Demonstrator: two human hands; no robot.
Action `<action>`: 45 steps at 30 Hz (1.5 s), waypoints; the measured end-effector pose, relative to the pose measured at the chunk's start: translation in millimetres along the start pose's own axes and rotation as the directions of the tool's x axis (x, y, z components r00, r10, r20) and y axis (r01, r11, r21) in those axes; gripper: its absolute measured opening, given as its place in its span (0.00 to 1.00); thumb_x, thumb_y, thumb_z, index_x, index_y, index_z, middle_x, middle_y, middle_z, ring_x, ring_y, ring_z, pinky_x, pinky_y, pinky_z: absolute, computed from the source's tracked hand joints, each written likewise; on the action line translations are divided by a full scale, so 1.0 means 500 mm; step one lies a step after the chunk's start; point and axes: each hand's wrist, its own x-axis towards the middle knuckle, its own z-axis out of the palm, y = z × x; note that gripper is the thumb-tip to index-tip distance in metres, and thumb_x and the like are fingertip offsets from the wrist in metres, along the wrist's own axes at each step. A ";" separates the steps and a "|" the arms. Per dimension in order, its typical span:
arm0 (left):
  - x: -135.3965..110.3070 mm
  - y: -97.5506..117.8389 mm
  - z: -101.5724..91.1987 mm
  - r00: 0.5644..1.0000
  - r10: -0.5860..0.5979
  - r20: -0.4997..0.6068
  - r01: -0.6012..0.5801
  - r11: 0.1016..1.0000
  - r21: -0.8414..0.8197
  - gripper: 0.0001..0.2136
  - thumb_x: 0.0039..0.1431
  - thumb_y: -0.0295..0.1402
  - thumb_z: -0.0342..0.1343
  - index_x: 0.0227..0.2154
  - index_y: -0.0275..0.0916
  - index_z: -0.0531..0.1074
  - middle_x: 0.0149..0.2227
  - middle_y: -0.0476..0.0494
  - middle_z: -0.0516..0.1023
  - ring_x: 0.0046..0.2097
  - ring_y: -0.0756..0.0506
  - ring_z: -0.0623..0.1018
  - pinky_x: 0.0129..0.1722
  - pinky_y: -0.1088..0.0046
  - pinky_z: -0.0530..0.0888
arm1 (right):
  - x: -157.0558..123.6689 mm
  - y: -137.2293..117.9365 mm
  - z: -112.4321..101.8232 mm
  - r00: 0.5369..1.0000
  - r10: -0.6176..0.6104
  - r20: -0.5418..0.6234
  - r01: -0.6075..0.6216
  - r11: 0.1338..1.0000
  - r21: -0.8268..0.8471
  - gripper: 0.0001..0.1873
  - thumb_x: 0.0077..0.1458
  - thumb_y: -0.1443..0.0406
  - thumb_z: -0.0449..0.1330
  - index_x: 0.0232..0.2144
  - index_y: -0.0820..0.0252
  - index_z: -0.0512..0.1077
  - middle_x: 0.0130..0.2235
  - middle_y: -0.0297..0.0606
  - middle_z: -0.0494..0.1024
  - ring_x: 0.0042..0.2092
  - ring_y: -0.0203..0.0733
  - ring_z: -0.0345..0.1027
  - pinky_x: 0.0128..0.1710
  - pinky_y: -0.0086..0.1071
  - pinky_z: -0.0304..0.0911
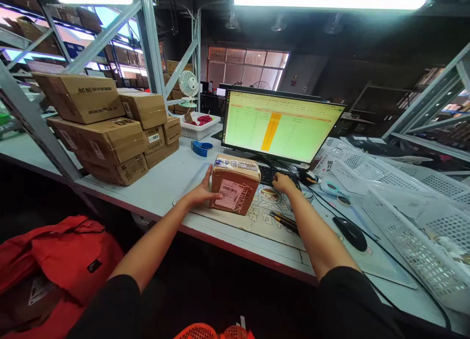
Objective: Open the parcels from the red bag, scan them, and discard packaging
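A brown cardboard box (235, 182) stands upright on the desk mat, with a barcode label on its front and printed tape over its top. My left hand (201, 192) grips its left side, thumb across the front and fingers along the side. Over the black keyboard (267, 176) rests my right hand (284, 183), its fingers curled in and nothing visible in them. Behind the box a monitor (282, 126) displays a spreadsheet with an orange column. Several pens (284, 221) lie on the mat below my right hand.
Stacked cardboard boxes (106, 138) occupy the left, beside a blue tape dispenser (201, 148) and a white basket (200, 127). To the right are a black mouse (350, 232), tape rolls (329, 187), a cable and white plastic baskets (414, 231). A red bag (73, 260) sits below the desk's left edge.
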 end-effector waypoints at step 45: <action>0.065 0.222 0.011 0.957 -0.097 0.272 -0.208 0.424 0.882 0.49 0.49 0.60 0.64 0.73 0.54 0.55 0.63 0.36 0.68 0.64 0.29 0.67 0.66 0.48 0.62 | -0.260 -0.160 -0.057 0.936 -0.290 -0.200 0.277 0.957 -0.089 0.33 0.72 0.68 0.50 0.75 0.65 0.52 0.59 0.61 0.68 0.54 0.62 0.72 0.51 0.44 0.68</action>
